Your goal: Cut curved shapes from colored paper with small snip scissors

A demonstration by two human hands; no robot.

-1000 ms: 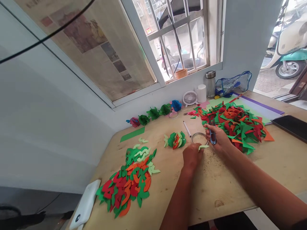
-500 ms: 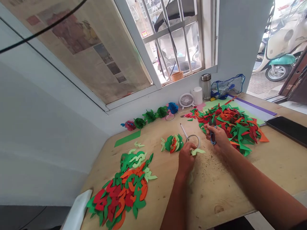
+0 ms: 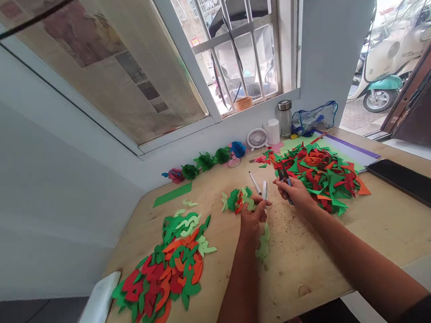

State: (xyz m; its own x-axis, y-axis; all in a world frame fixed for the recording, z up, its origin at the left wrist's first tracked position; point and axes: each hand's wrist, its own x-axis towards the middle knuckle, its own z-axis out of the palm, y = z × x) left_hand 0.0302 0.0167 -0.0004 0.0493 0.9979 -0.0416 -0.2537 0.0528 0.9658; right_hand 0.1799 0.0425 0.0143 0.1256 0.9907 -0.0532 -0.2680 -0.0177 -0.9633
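My left hand (image 3: 252,220) is closed on a roll of clear tape (image 3: 265,192), now turned edge-on. A pale green paper piece (image 3: 249,204) shows at its fingers, over a small cluster of green and red cut paper (image 3: 233,200). My right hand (image 3: 296,194) grips dark-bladed scissors (image 3: 285,177), blades pointing up and away; its thumb and fingertip reach towards the tape. Whether they pinch a strip of tape I cannot tell. Another pale green piece (image 3: 264,242) lies by my left wrist. Beyond the tape lies a white pen (image 3: 255,183).
Curved cut-outs (image 3: 164,273) are heaped at the left, pointed scraps (image 3: 323,172) at the right. Paper flowers (image 3: 204,161), a small fan (image 3: 257,139), a glass bottle (image 3: 284,119) and a clear pouch (image 3: 314,119) line the wall. A phone (image 3: 400,177) lies far right.
My left hand has picked up the tape roll and moved slightly left, carrying the pale green piece towards the paper cluster. My right hand with the scissors has shifted a little left. The view has tilted slightly.
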